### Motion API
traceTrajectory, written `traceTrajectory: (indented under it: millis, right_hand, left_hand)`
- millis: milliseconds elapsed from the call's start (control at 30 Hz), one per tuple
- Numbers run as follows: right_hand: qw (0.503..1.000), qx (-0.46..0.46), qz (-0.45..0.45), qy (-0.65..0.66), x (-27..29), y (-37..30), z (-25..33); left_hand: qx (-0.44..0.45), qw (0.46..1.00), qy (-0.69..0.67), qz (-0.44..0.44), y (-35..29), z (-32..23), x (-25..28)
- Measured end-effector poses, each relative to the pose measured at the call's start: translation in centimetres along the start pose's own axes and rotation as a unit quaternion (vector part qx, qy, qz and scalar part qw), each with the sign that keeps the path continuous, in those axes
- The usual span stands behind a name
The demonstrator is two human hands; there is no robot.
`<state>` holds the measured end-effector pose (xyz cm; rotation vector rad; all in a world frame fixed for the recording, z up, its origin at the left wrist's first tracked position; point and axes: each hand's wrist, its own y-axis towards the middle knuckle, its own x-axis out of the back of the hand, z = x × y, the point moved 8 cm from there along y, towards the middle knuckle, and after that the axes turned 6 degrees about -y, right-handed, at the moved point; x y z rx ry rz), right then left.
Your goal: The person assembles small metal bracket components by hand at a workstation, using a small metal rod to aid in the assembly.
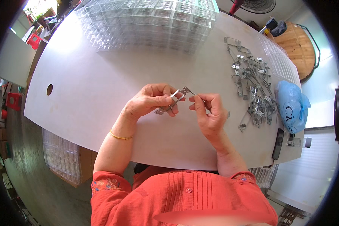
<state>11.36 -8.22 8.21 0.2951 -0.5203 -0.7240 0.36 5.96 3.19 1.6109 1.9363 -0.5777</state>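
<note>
Over the middle of the white table, my left hand (154, 98) is closed on a small metal bracket assembly (179, 97), thin grey strips with punched end plates. Its lower end plate sticks out below my fingers. My right hand (209, 111) pinches a thin metal rod (192, 92) that meets the upper end of the bracket; whether the two are joined I cannot tell. To the right of my right hand lies a loose heap of similar metal brackets (254, 81). A small piece (228, 114) rests just beside my right hand.
Stacked clear plastic trays (147, 28) fill the table's far side. On the right are another clear tray (278, 56), a tied blue plastic bag (292, 107), a black handheld device (278, 144) and a small clear bottle (295, 142). A round hole (49, 89) pierces the tabletop at left.
</note>
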Motion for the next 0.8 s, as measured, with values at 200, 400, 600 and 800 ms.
traceTrajectory:
  millis: [200, 400, 600, 800]
  right_hand:
    - [1.000, 0.005, 0.009, -0.010, -0.1, 0.0, 0.4]
    - [0.999, 0.035, -0.010, -0.029, 0.0, -0.1, 0.4]
    - [0.995, 0.030, 0.000, -0.096, 0.0, 0.1, 1.0]
    - [0.980, -0.170, 0.098, 0.023, -1.2, -0.4, -0.9]
  left_hand:
    - [-0.010, 1.000, -0.007, 0.021, 0.0, -0.1, 0.1]
    - [-0.006, 1.000, 0.001, 0.025, 0.1, 0.1, -0.1]
    - [-0.012, 0.999, 0.030, 0.010, 0.0, -0.2, -0.2]
    - [-0.022, 0.997, 0.074, 0.020, 0.0, -0.1, 0.2]
